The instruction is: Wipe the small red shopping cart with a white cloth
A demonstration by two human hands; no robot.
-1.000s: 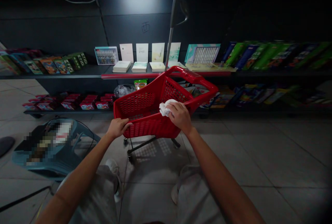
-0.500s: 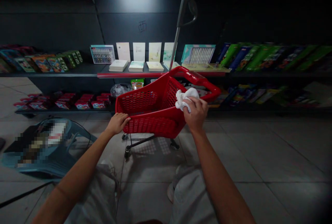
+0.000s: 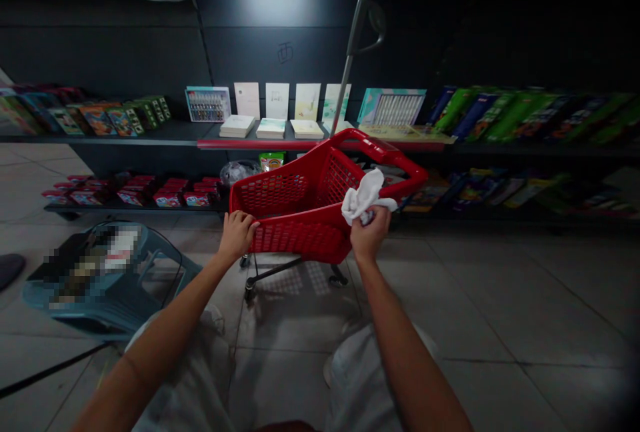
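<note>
Watching my feed, I see my left hand (image 3: pixel 237 235) clamped on the near rim of the red cart (image 3: pixel 295 240), while my right hand (image 3: pixel 369 235) closes around a white cloth (image 3: pixel 365 197), just beside the cart's right corner.

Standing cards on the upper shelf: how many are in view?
4, in one row: first card, second card, third card, fourth card, partly behind a pole.
</note>
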